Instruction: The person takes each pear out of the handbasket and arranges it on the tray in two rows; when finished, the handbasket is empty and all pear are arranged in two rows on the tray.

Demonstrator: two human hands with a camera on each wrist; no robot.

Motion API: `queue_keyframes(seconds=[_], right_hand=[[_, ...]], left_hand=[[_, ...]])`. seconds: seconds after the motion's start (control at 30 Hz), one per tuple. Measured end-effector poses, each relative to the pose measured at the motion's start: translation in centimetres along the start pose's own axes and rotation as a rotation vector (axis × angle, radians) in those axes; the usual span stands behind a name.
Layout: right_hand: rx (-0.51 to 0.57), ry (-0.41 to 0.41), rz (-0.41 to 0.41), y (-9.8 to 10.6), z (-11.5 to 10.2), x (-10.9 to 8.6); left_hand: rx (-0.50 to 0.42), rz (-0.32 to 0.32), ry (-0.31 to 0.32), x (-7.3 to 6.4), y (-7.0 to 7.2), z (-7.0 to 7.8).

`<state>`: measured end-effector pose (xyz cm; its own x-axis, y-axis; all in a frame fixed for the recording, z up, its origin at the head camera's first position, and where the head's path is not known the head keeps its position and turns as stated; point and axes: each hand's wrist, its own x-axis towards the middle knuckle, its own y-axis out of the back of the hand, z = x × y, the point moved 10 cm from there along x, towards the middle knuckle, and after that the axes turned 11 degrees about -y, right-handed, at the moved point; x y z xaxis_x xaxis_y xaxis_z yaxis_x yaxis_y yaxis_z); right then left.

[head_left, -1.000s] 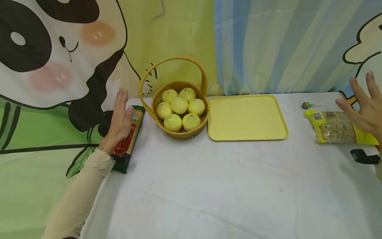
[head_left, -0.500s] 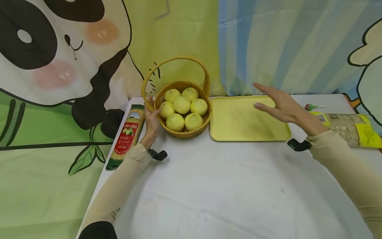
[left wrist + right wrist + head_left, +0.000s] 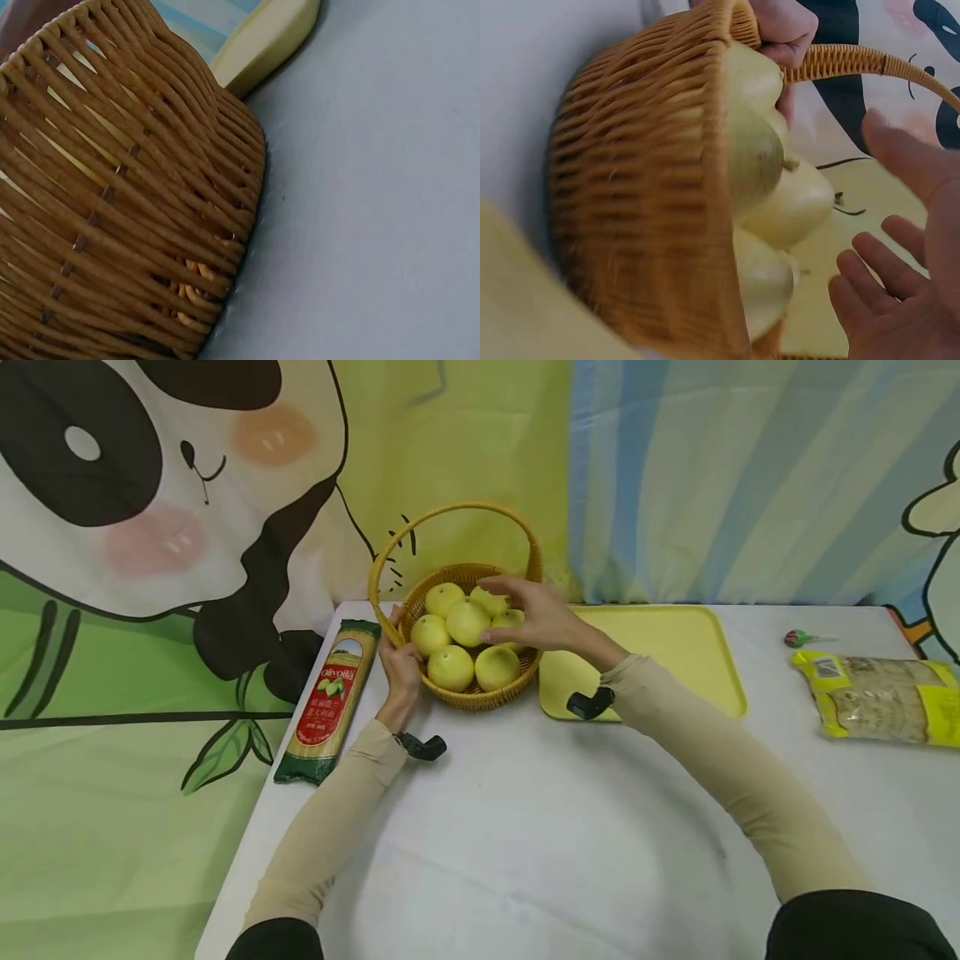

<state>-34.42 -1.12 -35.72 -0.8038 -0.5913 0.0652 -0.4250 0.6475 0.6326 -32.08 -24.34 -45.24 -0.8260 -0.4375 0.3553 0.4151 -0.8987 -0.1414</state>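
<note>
A wicker basket (image 3: pixel 480 699) with a tall arched handle stands near the back of the table, filled with several pale yellow-green round fruits (image 3: pixel 468 623). My left hand (image 3: pixel 401 672) grips the basket's left rim at the foot of the handle; its curled fingers (image 3: pixel 799 30) show in the right wrist view. Over the right side of the basket reaches my right hand (image 3: pixel 542 620), thumb and fingers spread above the fruits. In the right wrist view a gap shows between that hand (image 3: pixel 892 315) and the stemmed fruits (image 3: pixel 791 206). The left wrist view is mostly basket weave (image 3: pixel 150 172).
Right of the basket lies a yellow tray (image 3: pixel 682 652), partly under my right forearm. A spaghetti packet (image 3: pixel 327 702) rests along the table's left edge. Farther right are a lollipop (image 3: pixel 798 638) and a yellow-ended clear bag (image 3: pixel 877 700). A printed cloth (image 3: pixel 487 435) hangs behind.
My left hand has come from above the spaghetti packet to the basket's rim and gripped it. My right hand has swept left from the bag, across the tray, to above the fruits.
</note>
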Motion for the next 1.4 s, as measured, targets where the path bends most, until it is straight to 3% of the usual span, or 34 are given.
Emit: queue_keyframes(seconds=[0.2,0.4,0.73,0.9,1.1,1.27,1.4], right_hand=[[-0.126,-0.104,-0.002,-2.2,1.2,3.1],[-0.198,-0.137,0.012,-3.0,2.3,4.3],[-0.077,-0.011,0.09,-2.9,1.7,4.0],[0.104,0.029,0.125,-0.9,0.4,2.8],[0.208,0.07,0.169,2.9,-0.6,0.0],[0.28,0.051,0.237,6.2,0.3,-2.7],[0.348,-0.019,0.298,8.7,2.7,-4.3]], left_hand=[[-0.022,0.021,0.056,-0.8,-0.3,-1.0],[-0.068,0.031,0.09,-1.5,-0.6,-1.6],[-0.114,0.057,0.091,-1.9,-0.5,-1.9],[-0.141,0.049,0.082,-1.9,-0.5,-1.9],[-0.19,0.068,0.068,-2.0,-0.2,-2.0],[-0.235,0.07,0.052,-1.6,-0.2,-1.9],[-0.257,0.073,0.055,-1.5,-0.3,-2.1]])
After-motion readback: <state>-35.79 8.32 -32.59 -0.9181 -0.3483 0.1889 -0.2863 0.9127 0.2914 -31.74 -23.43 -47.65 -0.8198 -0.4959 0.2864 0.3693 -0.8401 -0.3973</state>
